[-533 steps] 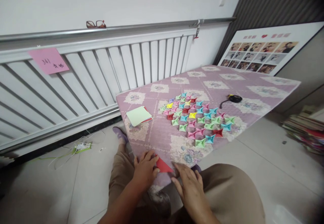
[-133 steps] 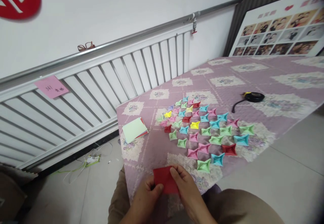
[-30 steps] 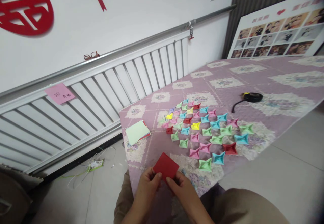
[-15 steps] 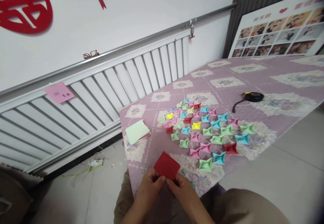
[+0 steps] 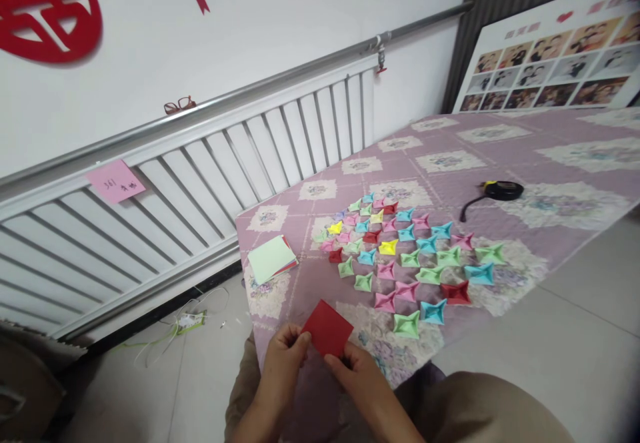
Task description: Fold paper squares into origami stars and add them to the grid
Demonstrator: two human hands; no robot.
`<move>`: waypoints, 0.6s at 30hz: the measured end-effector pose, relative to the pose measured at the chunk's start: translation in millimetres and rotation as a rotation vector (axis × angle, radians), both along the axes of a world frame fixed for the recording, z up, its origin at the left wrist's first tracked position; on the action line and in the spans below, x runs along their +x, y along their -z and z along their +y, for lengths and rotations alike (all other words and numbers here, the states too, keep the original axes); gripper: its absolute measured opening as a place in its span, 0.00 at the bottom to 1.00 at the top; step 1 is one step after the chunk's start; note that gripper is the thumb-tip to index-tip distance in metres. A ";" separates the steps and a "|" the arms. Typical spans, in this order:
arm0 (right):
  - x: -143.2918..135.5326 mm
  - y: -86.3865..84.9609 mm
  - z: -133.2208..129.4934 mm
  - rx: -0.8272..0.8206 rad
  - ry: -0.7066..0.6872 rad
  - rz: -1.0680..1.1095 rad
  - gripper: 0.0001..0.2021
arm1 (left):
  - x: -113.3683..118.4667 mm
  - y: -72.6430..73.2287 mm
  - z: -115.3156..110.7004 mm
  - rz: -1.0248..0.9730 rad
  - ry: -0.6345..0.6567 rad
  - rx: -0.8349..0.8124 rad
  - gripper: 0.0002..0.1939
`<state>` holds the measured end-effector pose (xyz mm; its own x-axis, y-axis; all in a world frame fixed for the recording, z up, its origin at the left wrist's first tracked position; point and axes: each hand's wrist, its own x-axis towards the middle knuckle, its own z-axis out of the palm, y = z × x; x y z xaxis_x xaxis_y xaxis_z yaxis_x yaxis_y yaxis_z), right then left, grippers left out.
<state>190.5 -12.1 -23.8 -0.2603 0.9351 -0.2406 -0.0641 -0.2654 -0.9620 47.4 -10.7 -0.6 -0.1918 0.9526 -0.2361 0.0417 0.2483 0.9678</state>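
Note:
A square of red paper [image 5: 328, 328] is held up over the near edge of the table, one corner pointing away from me. My left hand [image 5: 286, 357] pinches its left corner between thumb and fingers. At the lower right edge, my right hand [image 5: 357, 371] grips the same paper, thumb on top. Whether the square is folded in layers I cannot tell. Beyond my hands, several small folded paper boats [image 5: 388, 247] in red, pink, blue, green and yellow lie in slanting rows. To the left rests a stack of paper sheets [image 5: 271, 258], pale green on top.
A black and yellow tape measure [image 5: 503, 191] with a strap lies at the right on the flowered tablecloth [image 5: 310, 283]. A white radiator [image 5: 200, 203] runs along the wall. Cables and a power strip [image 5: 191, 321] lie on the floor at left.
My left hand has slid up and left along the red paper, from the near corner to the left corner. My right hand stays by the lower right edge.

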 end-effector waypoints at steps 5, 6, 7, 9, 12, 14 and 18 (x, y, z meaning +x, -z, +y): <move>0.2 -0.8 1.0 0.008 -0.014 -0.015 0.13 | -3.1 3.2 -1.9 -0.027 0.010 0.067 0.16; 0.3 -0.7 1.2 0.014 -0.019 -0.022 0.13 | -3.1 3.9 -2.6 -0.035 0.007 0.077 0.16; 0.5 -0.4 1.4 0.023 -0.025 -0.026 0.14 | -2.9 4.4 -3.1 -0.043 0.005 0.082 0.17; 0.7 1.1 1.6 0.042 -0.038 -0.022 0.15 | -2.0 4.2 -3.4 -0.062 0.010 0.074 0.18; 0.5 4.4 1.9 0.043 -0.040 -0.024 0.16 | 0.0 0.3 -2.2 -0.080 0.022 0.031 0.20; -0.2 5.2 1.8 0.051 -0.036 -0.024 0.15 | 1.2 -3.4 -1.2 -0.073 0.050 0.003 0.19; -0.2 0.0 0.6 0.066 -0.044 -0.059 0.15 | 1.5 -6.0 -0.7 -0.063 0.095 -0.023 0.16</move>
